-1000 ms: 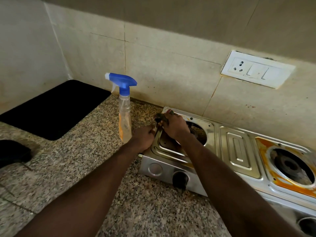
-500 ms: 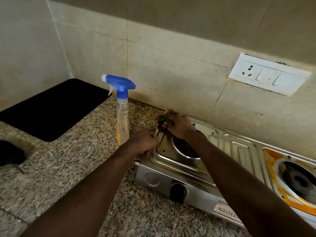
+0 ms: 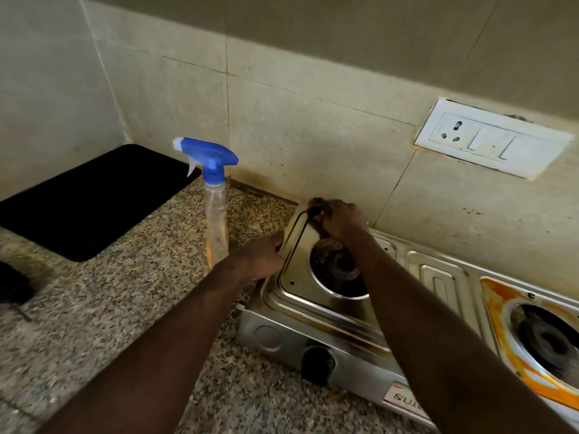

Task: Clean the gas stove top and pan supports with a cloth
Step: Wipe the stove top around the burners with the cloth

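A steel two-burner gas stove (image 3: 300, 286) sits on the granite counter against the tiled wall. No pan supports show on it. My right hand (image 3: 344, 220) pinches a small dark cloth (image 3: 316, 204) and presses it on the stove top's far left corner. My left hand (image 3: 263, 255) curls round the stove's left rim beside the left burner (image 3: 338, 264). The steel around that burner looks shiny. Around the right burner (image 3: 545, 336) the plate carries orange-yellow stains.
A clear spray bottle (image 3: 216, 208) with a blue trigger head stands just left of my left hand. A black mat (image 3: 91, 198) lies in the counter's far left corner. On the stove's front sits a black knob (image 3: 316, 361). A white socket plate (image 3: 488, 139) is on the wall.
My right hand has slid with the cloth from beside the left burner to the far left corner, uncovering the burner. My left hand stays on the stove's left rim.
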